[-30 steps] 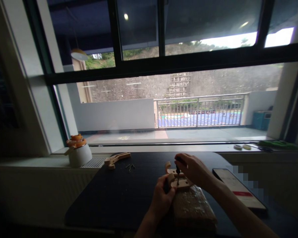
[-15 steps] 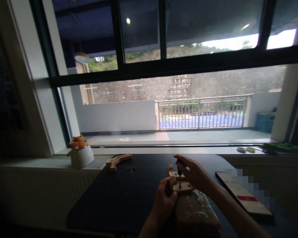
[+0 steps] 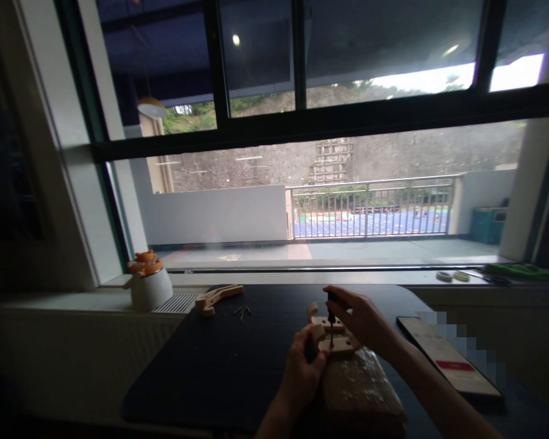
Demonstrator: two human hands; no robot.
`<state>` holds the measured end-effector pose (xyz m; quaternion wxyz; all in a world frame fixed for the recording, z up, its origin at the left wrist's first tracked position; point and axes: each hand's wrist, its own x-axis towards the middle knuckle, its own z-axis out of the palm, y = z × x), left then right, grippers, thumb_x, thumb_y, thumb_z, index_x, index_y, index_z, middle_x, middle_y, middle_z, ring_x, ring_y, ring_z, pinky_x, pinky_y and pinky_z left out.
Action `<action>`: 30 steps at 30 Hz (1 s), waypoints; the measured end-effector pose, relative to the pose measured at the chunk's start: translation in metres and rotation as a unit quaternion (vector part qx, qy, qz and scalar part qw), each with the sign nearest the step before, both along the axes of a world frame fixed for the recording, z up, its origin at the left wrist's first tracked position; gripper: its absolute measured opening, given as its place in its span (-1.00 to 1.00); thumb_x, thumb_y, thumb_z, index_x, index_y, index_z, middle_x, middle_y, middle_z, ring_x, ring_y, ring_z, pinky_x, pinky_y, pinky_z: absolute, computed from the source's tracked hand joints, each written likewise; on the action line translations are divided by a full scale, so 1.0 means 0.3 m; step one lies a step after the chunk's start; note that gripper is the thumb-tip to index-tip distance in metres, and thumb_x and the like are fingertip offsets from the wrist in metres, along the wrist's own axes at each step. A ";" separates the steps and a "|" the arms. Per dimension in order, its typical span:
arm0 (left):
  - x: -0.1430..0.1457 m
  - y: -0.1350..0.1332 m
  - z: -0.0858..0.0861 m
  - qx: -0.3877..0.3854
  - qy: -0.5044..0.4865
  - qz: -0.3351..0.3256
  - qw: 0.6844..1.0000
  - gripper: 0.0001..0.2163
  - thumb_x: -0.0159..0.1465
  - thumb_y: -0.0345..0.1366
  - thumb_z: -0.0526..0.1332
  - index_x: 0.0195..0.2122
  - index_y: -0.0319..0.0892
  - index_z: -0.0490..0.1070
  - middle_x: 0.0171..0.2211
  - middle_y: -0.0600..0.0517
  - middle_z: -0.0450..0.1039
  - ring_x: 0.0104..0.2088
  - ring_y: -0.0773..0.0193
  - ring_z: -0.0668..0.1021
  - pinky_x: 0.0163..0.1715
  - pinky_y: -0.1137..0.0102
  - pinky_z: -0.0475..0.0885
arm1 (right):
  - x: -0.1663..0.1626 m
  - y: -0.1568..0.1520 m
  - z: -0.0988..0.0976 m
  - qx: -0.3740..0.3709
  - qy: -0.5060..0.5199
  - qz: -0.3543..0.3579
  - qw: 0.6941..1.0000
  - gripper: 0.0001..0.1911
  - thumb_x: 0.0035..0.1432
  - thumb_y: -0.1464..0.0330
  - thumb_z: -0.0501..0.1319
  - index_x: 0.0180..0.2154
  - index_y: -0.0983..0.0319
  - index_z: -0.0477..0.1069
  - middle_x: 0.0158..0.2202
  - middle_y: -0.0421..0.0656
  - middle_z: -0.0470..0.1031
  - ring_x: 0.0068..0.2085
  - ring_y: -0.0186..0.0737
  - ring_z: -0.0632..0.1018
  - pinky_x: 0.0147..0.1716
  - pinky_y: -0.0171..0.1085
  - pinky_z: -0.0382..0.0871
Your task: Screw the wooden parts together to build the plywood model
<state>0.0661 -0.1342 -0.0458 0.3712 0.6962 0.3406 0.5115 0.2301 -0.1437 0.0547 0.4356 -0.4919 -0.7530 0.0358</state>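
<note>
My right hand [image 3: 363, 317] is closed around the dark handle of a screwdriver [image 3: 332, 318], which stands upright with its tip down on a pale wooden hook piece [image 3: 341, 346]. My left hand [image 3: 302, 363] grips the curled left end of that piece, thumb at its near edge. A second, similar wooden hook [image 3: 312, 312] lies just behind it. Both are at the far end of a brown block wrapped in clear plastic [image 3: 361, 387]. The screw under the tip is too small to make out.
On the dark table [image 3: 201, 372], another wooden piece [image 3: 219, 297] and several screws [image 3: 243, 313] lie far left. A phone [image 3: 452, 360] rests at right. A white pot with an orange top [image 3: 150, 283] and tape rolls [image 3: 452, 276] sit on the window ledge.
The fingers of my right hand have shifted slightly on the screwdriver's handle, which leans a little less. My left hand and the wooden pieces stay in place.
</note>
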 end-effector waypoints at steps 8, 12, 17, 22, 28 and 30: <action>0.000 0.005 -0.017 0.008 -0.010 0.003 1.000 -0.61 0.17 -0.34 0.18 0.05 -0.16 0.32 -0.01 -0.08 0.39 0.01 0.12 0.43 0.06 0.28 0.29 | -0.003 -0.014 0.008 0.005 0.001 0.014 1.000 -0.65 0.17 0.29 0.10 -0.03 0.23 0.43 -0.20 -0.07 0.57 -0.26 -0.15 0.56 -0.28 -0.24 0.41; 0.003 0.008 -0.021 0.000 -0.013 0.004 1.000 -0.57 0.18 -0.33 0.18 0.10 -0.20 0.29 0.05 -0.12 0.35 0.03 0.11 0.42 0.06 0.27 0.30 | 0.002 -0.014 0.001 0.007 0.006 0.020 1.000 -0.64 0.17 0.31 0.09 -0.01 0.22 0.41 -0.17 -0.07 0.56 -0.23 -0.13 0.56 -0.26 -0.23 0.42; 0.005 0.006 -0.018 -0.008 -0.012 0.007 1.000 -0.57 0.17 -0.32 0.19 0.10 -0.21 0.29 0.07 -0.12 0.33 0.04 0.10 0.41 0.08 0.26 0.30 | 0.004 -0.008 -0.012 0.013 0.009 0.015 1.000 -0.67 0.17 0.30 0.10 -0.04 0.21 0.43 -0.19 -0.09 0.57 -0.26 -0.17 0.56 -0.30 -0.26 0.43; 0.005 0.006 -0.017 -0.008 -0.012 0.011 1.000 -0.58 0.17 -0.32 0.19 0.08 -0.21 0.30 0.05 -0.12 0.35 0.04 0.10 0.41 0.09 0.26 0.29 | 0.000 -0.002 -0.011 0.023 0.003 0.002 1.000 -0.68 0.16 0.27 0.12 -0.08 0.20 0.44 -0.23 -0.10 0.57 -0.31 -0.17 0.56 -0.31 -0.26 0.42; 0.002 0.006 -0.019 -0.005 -0.022 0.000 1.000 -0.59 0.17 -0.35 0.19 0.07 -0.19 0.32 0.04 -0.11 0.37 0.04 0.10 0.41 0.08 0.27 0.29 | -0.003 -0.013 0.009 0.034 -0.010 0.000 0.999 -0.69 0.19 0.28 0.08 -0.08 0.19 0.45 -0.16 -0.08 0.55 -0.27 -0.15 0.56 -0.28 -0.23 0.42; 0.002 0.004 -0.015 -0.006 -0.022 -0.001 1.000 -0.59 0.16 -0.35 0.19 0.07 -0.19 0.32 0.03 -0.10 0.38 0.03 0.09 0.42 0.07 0.26 0.30 | -0.001 -0.016 0.011 0.034 -0.014 0.009 0.999 -0.68 0.21 0.29 0.06 -0.06 0.18 0.45 -0.12 -0.09 0.54 -0.22 -0.14 0.56 -0.24 -0.23 0.42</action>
